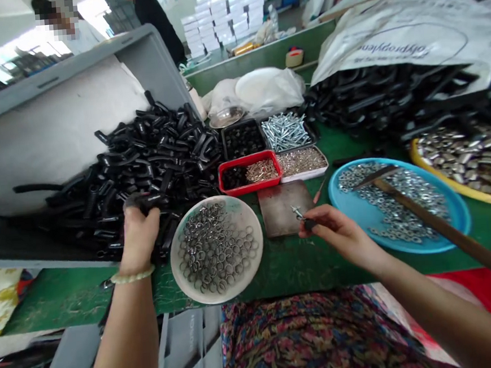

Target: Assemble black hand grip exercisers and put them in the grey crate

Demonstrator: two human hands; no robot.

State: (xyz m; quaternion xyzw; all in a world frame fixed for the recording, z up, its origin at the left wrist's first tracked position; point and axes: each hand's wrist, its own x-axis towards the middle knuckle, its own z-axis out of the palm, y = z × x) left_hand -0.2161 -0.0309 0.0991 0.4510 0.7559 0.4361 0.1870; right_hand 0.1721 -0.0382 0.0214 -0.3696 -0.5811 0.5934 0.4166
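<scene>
My left hand (141, 234) reaches into the tipped grey crate (163, 60), closed around a black plastic part (145, 201) at the edge of a heap of similar curved black parts (153, 151). Its fingertips are partly hidden. My right hand (338, 230) pinches a small silver screw (297, 211) with a black piece (310, 223) at its end. This hand hovers over the right edge of a flat metal plate (283, 206). Between my hands stands a pale bowl (220, 296) of metal rings (216, 248).
Behind the plate sit a red tray (249, 186) of small parts and a black tray of silver screws (284, 131). At right, a hammer (422, 215) lies across a blue basin (403, 248) of nuts. A white sack (407, 29) spills black parts. Two people stand beyond the crate.
</scene>
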